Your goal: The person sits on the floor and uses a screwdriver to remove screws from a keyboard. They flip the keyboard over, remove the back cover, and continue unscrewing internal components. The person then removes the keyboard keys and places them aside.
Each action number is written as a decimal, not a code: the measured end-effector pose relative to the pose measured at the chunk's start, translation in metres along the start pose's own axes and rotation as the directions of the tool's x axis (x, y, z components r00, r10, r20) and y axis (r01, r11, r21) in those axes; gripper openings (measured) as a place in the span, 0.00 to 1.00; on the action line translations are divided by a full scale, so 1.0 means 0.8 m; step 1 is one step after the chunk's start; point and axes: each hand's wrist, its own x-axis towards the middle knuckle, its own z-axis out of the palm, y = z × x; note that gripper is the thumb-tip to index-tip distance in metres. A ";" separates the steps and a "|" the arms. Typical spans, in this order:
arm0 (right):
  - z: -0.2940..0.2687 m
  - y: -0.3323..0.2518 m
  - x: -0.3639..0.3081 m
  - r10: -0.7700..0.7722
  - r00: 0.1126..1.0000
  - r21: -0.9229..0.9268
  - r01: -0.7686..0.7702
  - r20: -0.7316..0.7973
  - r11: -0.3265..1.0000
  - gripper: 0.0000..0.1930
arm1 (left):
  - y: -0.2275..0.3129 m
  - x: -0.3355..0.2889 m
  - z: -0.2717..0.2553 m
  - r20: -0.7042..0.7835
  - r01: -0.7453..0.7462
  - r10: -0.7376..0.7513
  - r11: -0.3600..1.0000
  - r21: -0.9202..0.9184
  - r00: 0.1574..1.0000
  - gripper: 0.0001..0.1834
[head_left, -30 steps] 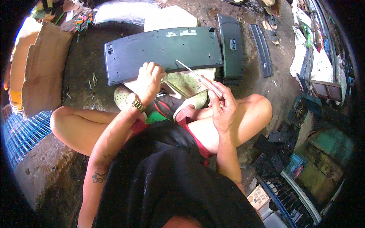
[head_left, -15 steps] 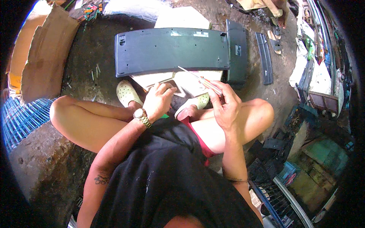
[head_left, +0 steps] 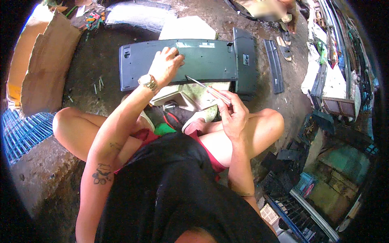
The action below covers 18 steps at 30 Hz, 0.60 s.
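Observation:
A dark grey keyboard point(head_left: 198, 65) lies underside up in front of me, its screw holes and small labels showing. It rests on a pale plastic piece point(head_left: 184, 97). My left hand point(head_left: 166, 67) is over the keyboard's left-middle part, fingers loosely bent and apart with nothing visible in them; whether they touch it I cannot tell. Near the keyboard's front right, my right hand point(head_left: 234, 115) is closed around the orange handle of a screwdriver point(head_left: 198, 83). The screwdriver's thin shaft slants up to the left, and its tip is at the keyboard's near edge.
Another dark keyboard point(head_left: 244, 65) stands crosswise at the right end. Beyond it lies a long black strip point(head_left: 273, 67) near sandals point(head_left: 284, 49). Red-handled pliers point(head_left: 172, 115) lie between my feet. Cardboard point(head_left: 50, 67) and blue wire racks point(head_left: 26, 131) are on the left, scrap parts on the right.
My left hand has moved forward from the keyboard's near side to over it. The screwdriver's tip has shifted slightly over the near edge. Red-handled pliers have come into sight between my feet.

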 end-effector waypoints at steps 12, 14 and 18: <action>-0.013 0.007 0.005 -0.005 0.999 -0.047 0.008 0.047 0.999 0.17 | -0.029 0.033 -0.036 0.285 -0.207 0.221 0.975 -0.080 0.933 0.08; -0.014 0.002 0.005 0.051 0.996 -0.073 -0.046 0.069 0.996 0.18 | -0.037 0.044 -0.039 0.377 -0.234 0.253 0.968 -0.096 0.891 0.09; -0.013 0.001 0.003 0.120 0.988 -0.049 -0.116 0.093 0.992 0.16 | -0.055 0.058 -0.035 0.361 -0.472 0.454 0.881 -0.040 0.815 0.11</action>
